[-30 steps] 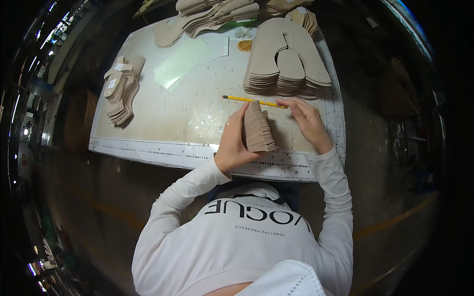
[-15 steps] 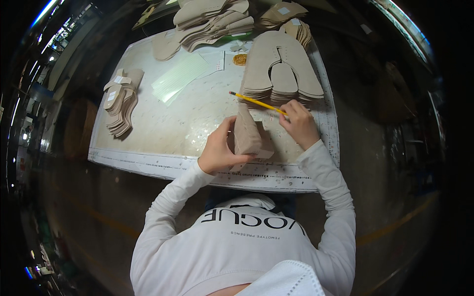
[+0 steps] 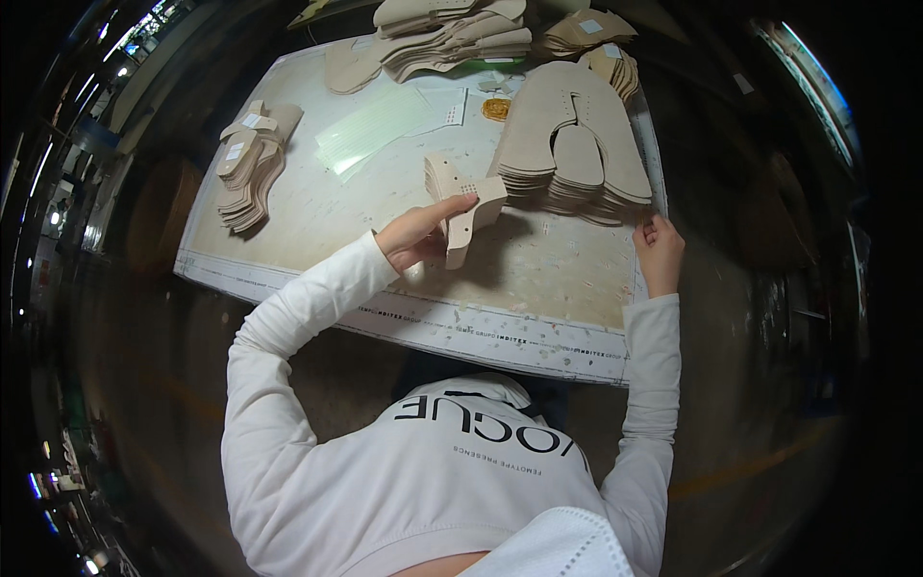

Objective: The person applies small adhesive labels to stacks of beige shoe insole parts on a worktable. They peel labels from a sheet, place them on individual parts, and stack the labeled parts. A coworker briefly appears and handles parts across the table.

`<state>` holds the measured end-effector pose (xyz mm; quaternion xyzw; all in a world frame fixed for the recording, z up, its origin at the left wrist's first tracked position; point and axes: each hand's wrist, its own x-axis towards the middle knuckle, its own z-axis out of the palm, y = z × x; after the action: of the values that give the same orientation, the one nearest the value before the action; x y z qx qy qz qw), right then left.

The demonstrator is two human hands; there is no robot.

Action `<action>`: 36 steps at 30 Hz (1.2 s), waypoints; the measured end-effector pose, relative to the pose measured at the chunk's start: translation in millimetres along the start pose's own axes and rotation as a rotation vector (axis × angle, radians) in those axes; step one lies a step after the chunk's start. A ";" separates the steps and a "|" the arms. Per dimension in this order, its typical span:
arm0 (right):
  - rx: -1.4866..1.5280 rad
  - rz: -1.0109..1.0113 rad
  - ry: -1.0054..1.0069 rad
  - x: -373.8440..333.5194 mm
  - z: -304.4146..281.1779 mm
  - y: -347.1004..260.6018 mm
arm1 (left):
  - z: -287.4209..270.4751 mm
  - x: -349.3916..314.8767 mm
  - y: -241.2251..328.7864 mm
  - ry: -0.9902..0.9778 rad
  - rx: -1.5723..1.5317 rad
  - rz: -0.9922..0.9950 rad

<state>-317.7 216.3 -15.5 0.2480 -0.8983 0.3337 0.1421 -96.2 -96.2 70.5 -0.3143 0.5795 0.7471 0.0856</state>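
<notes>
My left hand [image 3: 415, 234] is closed around a small stack of beige cut pieces [image 3: 486, 197], held above the table with the thumb lying across the top piece. The top piece has small dark holes, and a cluster of dots shows near the thumb tip. My right hand [image 3: 660, 252] is at the table's right edge, its fingers curled together; what they hold, if anything, is hidden. Just to the left of that hand lies a large stack of beige U-shaped pieces [image 3: 623, 159], with a stack of smaller rounded pieces [image 3: 578, 159] inside its opening.
On the table [image 3: 317, 216], another beige stack [image 3: 252, 178] with white labels lies at the left. Clear greenish sheets [image 3: 370, 130] lie toward the back, near a small amber object [image 3: 495, 109]. Further beige piles [image 3: 452, 43] and labelled bundles [image 3: 588, 34] lie along the far edge.
My left hand has turned the small stack and lifted it farther over the table. My right hand has moved right to the table edge, and the yellow pencil it held is out of sight.
</notes>
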 end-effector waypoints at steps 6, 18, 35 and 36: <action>0.050 -0.112 -0.068 -5.4 0.8 -12.4 | -8.1 -12.7 -12.8 -0.004 -0.191 0.003; 0.088 -0.154 0.054 -6.9 -4.0 4.7 | -168.1 62.2 33.0 0.817 0.603 0.749; 0.405 -0.154 0.077 -25.6 -67.5 -82.4 | -179.1 -20.7 43.7 0.748 0.278 1.105; 0.516 -0.183 0.018 -22.7 -66.2 -96.3 | -169.5 -41.3 38.4 0.647 0.221 1.155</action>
<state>-240.7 205.6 74.7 0.3531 -0.7562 0.5395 0.1116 -19.8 -254.4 103.1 -0.1509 0.7243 0.4773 -0.4742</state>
